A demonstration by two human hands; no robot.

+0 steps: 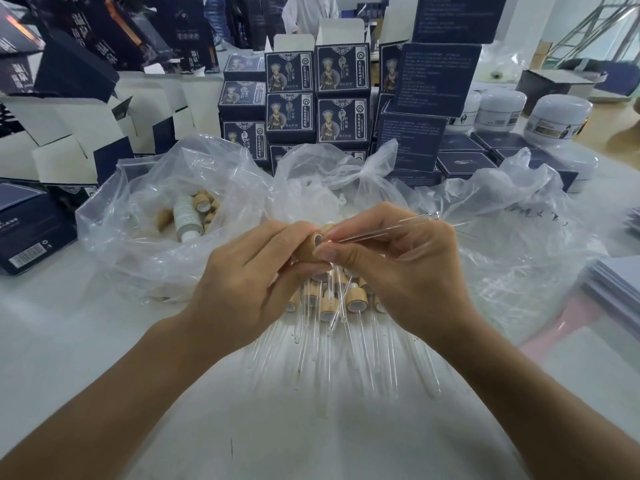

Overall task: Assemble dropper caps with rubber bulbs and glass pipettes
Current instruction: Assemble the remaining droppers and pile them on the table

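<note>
Pinching the glass pipette [381, 227], the right hand [398, 265] is aiming it leftward, seemingly into the dropper cap [310, 245] that the left hand [256, 271] is gripping.

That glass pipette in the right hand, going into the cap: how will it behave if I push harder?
The glass pipette looks thin, clear and rigid, so it probably won't flex and may snap under sideways force. The right hand pinches it near the cap, which the left hand holds; smooth glass may slip. Set down, it would likely roll, like the finished droppers below.
</note>
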